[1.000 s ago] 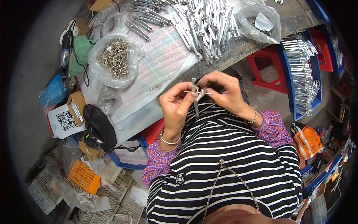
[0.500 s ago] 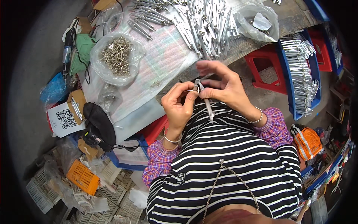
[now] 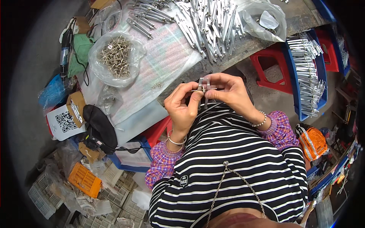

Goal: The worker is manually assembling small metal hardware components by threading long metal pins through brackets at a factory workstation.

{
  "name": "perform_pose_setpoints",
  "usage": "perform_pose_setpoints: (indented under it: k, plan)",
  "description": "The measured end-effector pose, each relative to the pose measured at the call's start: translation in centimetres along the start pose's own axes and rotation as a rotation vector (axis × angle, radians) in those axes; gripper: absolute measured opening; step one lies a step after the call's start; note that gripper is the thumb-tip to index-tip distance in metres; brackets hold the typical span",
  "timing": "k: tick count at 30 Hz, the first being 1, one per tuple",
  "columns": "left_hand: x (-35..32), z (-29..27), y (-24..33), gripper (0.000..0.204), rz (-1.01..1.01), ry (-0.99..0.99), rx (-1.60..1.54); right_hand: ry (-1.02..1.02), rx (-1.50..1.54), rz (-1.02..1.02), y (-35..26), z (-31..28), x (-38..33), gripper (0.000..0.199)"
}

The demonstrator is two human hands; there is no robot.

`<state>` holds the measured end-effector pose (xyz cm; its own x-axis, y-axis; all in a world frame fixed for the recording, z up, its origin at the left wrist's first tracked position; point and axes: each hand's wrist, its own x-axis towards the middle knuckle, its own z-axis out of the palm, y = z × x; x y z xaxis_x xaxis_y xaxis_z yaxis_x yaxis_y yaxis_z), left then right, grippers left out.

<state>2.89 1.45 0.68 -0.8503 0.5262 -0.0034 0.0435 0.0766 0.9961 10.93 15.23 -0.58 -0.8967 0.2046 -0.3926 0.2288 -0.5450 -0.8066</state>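
My left hand (image 3: 182, 104) and my right hand (image 3: 235, 98) meet over my lap, just off the table's near edge. Between them is a pair of slim silver metal bars (image 3: 206, 102), side by side with a narrow gap. A thin pin (image 3: 193, 91) lies crosswise at the bars. My left thumb and fingers pinch the bar on the left. The right thumb and fingers close on the other bar and the pin's right end. Whether the pin passes fully through both bars is too small to tell.
Loose silver bars (image 3: 213, 30) are heaped at the table's far side. Brass-coloured pins (image 3: 117, 57) fill a clear plastic bag on the left; another bag (image 3: 266, 22) lies far right. A blue tray (image 3: 323, 99) of bars stands beside a red stool (image 3: 260, 72). A power screwdriver (image 3: 65, 51) lies left.
My right fingers, raised and spread before, have come down and closed at the bars. The bars now stand apart side by side, where their lower ends were together and pointing toward me.
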Motion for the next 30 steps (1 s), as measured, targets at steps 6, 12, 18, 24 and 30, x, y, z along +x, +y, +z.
perform_pose_setpoints:
  k: [6,12,18,24,30]
  plan:
    - [0.1,0.0,-0.2,0.014,-0.102,-0.028,-0.076,0.040,0.007,0.008,-0.7,0.0,0.2,0.026]
    - [0.2,0.5,0.1,0.029,-0.178,-0.072,-0.219,0.058,0.022,0.005,-0.7,-0.6,0.6,0.019]
    - [0.1,0.1,-0.1,0.034,-0.230,-0.182,-0.157,0.037,0.137,0.041,-1.7,-0.5,0.2,0.019]
    - [2.6,-2.1,-0.5,0.036,0.284,-0.224,0.365,-0.030,0.243,0.166,-2.2,-0.1,-0.7,0.019]
    - [4.6,-1.1,1.2,0.053,0.406,0.022,0.231,-0.043,-0.080,-0.063,-1.8,0.0,-0.6,0.018]
